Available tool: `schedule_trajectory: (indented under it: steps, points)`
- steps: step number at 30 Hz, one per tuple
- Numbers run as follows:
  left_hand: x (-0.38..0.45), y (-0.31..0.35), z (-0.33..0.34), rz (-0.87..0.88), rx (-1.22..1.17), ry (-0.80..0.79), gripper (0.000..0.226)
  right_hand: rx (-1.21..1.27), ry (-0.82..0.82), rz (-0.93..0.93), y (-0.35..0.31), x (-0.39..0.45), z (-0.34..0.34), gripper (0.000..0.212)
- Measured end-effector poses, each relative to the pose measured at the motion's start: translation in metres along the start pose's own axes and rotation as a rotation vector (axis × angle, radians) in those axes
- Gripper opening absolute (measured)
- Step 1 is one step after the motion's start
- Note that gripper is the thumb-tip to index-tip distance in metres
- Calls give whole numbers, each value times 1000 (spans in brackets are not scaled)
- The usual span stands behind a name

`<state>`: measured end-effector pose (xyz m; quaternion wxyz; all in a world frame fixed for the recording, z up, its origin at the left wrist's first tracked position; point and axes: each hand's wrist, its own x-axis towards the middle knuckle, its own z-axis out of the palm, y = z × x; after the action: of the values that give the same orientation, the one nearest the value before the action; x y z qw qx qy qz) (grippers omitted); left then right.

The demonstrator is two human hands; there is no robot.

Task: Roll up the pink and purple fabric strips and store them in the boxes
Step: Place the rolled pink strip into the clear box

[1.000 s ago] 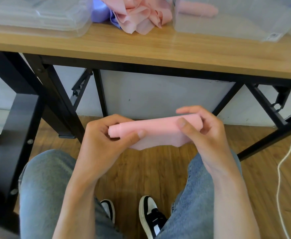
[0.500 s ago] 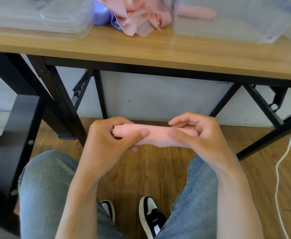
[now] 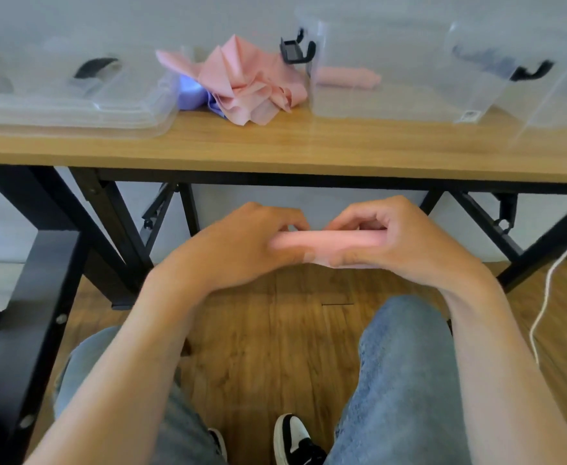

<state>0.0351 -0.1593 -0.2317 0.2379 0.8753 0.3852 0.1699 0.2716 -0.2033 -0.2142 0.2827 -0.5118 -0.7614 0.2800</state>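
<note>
1. A pink fabric roll [image 3: 325, 239] is held in front of the knees, below the table [image 3: 275, 149] edge; its long axis runs left to right, spanning from the left hand [image 3: 241, 250] to the right hand [image 3: 406, 243].
2. The roll is pinched at each end by curled fingers above and a thumb below; the frame is blurred, so it cannot be told whether a loose tail is left.
3. The clear box [image 3: 392, 68], in which one finished pink roll [image 3: 345, 77] is seen, lies up and forward of the fingers, nearer the right hand; a handover to that hand is judged likely.
4. The fabric is soft, matte and thin; the roll is a slim cylinder and is judged liable to unwind if released.
5. A crumpled pile of pink strips [image 3: 248, 82] and a purple strip [image 3: 191, 92] lies forward of the left fingers, still unrolled; shallow clear lids [image 3: 67, 105] are stacked further left.
</note>
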Motion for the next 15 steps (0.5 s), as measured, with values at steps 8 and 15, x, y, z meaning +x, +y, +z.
schedule_trajectory:
  steps: [8, 15]
  points:
    - [27, 24, -38, 100, 231, -76, 23, -343, 21, -93, -21, 20, -35, 19]
    - [68, 40, -79, 132, 543, -54, 14, -554, 81, -195, -23, 50, -59, 14]
